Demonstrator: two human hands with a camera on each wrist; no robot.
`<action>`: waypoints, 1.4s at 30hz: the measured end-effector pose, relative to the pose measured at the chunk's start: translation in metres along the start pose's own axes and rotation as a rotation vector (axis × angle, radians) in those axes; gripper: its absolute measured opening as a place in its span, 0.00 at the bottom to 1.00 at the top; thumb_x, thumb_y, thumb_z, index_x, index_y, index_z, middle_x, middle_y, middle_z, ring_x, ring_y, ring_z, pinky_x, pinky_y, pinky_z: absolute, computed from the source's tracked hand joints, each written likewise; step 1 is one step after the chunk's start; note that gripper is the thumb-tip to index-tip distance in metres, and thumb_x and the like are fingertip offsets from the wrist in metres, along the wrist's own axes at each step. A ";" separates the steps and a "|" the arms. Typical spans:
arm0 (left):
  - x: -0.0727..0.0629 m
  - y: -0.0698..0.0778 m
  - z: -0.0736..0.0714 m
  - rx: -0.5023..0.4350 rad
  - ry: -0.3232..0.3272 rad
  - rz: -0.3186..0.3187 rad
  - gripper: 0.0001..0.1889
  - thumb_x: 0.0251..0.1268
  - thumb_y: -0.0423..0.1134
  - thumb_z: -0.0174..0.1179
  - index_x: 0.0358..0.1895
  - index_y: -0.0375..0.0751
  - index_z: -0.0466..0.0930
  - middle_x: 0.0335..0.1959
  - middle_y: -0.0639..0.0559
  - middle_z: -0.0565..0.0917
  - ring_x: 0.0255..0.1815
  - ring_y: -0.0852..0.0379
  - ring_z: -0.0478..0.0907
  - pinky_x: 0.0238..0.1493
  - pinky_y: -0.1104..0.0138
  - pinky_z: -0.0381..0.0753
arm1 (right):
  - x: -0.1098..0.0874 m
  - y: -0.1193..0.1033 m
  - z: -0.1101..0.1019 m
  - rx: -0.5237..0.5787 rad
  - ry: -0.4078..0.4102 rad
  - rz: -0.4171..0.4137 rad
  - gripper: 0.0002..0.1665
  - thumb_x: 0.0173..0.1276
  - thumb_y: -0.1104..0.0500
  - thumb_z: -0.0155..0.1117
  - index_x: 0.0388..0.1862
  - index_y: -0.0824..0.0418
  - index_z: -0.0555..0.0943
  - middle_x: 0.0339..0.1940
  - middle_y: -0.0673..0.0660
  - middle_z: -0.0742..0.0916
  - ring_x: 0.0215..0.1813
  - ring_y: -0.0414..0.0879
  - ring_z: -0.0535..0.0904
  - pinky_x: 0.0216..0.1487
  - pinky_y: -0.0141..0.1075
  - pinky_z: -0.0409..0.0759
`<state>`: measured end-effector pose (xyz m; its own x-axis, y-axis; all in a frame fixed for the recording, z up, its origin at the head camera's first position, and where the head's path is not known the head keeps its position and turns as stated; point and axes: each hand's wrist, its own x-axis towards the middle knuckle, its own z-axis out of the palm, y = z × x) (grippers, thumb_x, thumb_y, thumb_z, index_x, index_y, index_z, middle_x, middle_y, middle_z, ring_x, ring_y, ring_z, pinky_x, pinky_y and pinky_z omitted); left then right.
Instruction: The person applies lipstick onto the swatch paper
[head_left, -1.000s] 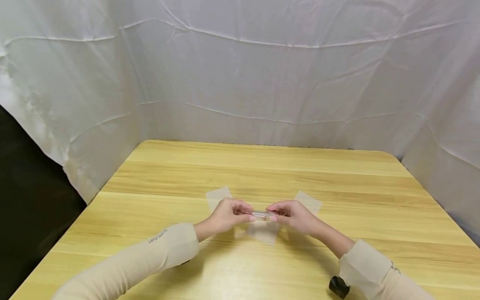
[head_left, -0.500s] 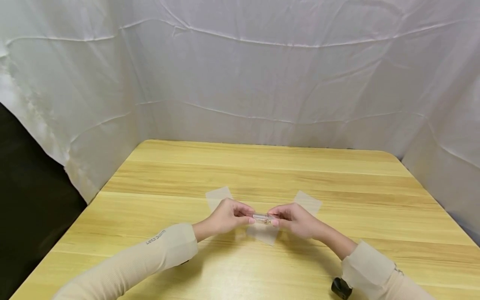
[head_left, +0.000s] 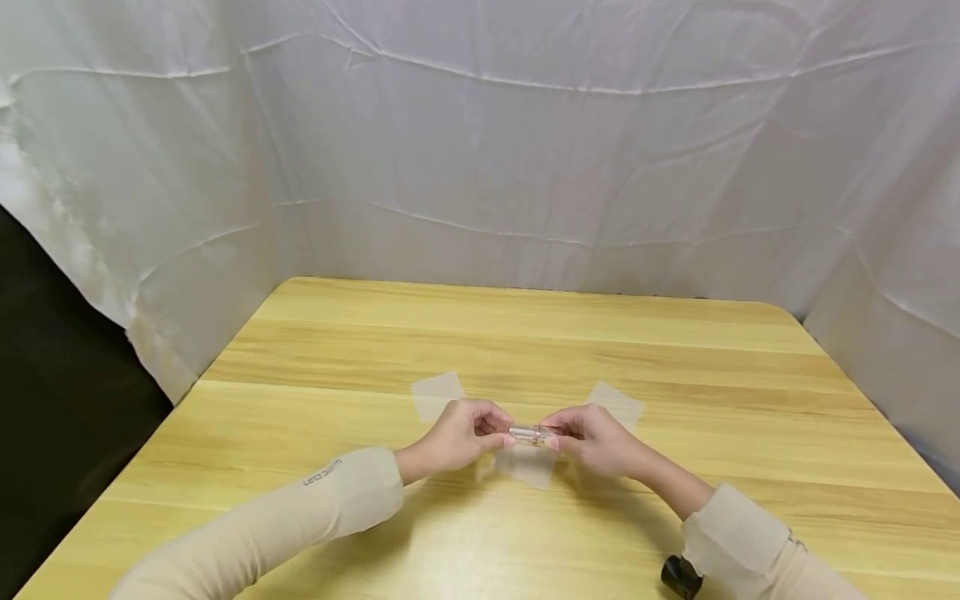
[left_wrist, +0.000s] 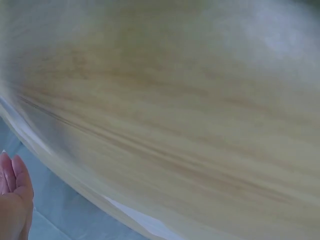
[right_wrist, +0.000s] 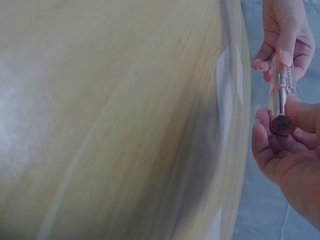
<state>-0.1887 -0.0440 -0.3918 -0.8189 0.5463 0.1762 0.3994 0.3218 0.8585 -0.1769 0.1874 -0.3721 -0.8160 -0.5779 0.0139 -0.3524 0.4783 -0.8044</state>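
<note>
We see both hands drawn in close, fingertips facing each other. The left hand pinches one end of a small tube between thumb and fingers; the right hand pinches the other end likewise. Forearms slant inward, left sleeve and right sleeve low in the head view. The left wrist view catches only part of a hand at its margin; we cannot tell its hold from there.

The tube is up off the table, about midway between the left and right edges. We note a long run of wood grain from the hands to the far edge, and wide room toward both far corners. Past that edge hangs white cloth. Pale patches lie about the hands: left patch, right patch, near patch. A black object sits by the right cuff.

Tube: lying level, roughly parallel to the far edge, shiny and silvery, a narrow band round its middle, reddish-brown end face toward the right hand. Lettering runs along it, too small for us to read.
</note>
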 end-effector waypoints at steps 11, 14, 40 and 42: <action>0.001 0.000 -0.010 -0.050 -0.039 -0.032 0.09 0.55 0.31 0.64 0.38 0.29 0.81 0.33 0.40 0.84 0.28 0.64 0.78 0.33 0.76 0.80 | -0.002 0.004 -0.007 0.043 -0.014 0.007 0.15 0.67 0.62 0.58 0.47 0.72 0.79 0.41 0.63 0.86 0.37 0.36 0.79 0.38 0.28 0.79; 0.001 -0.001 -0.014 -0.058 -0.035 -0.058 0.10 0.55 0.31 0.64 0.39 0.29 0.80 0.33 0.40 0.83 0.30 0.63 0.78 0.35 0.76 0.80 | -0.003 0.007 -0.008 0.055 0.001 0.019 0.16 0.66 0.63 0.59 0.48 0.73 0.79 0.40 0.64 0.86 0.38 0.37 0.79 0.38 0.28 0.80; 0.000 -0.003 -0.020 0.012 -0.016 -0.038 0.12 0.53 0.28 0.65 0.42 0.29 0.80 0.36 0.40 0.84 0.34 0.58 0.80 0.39 0.76 0.81 | -0.005 0.007 -0.012 0.124 0.056 0.042 0.20 0.65 0.61 0.60 0.49 0.76 0.76 0.40 0.64 0.84 0.37 0.34 0.78 0.38 0.29 0.80; 0.001 -0.003 -0.021 0.005 0.000 -0.038 0.12 0.53 0.28 0.64 0.41 0.28 0.80 0.36 0.40 0.84 0.35 0.57 0.80 0.39 0.75 0.81 | -0.007 0.006 -0.014 0.145 0.073 0.051 0.21 0.65 0.61 0.60 0.50 0.76 0.76 0.39 0.65 0.83 0.37 0.35 0.78 0.39 0.29 0.80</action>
<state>-0.1997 -0.0609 -0.3843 -0.8335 0.5337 0.1432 0.3697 0.3461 0.8623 -0.1801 0.2034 -0.3689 -0.8643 -0.5028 0.0098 -0.2443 0.4026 -0.8822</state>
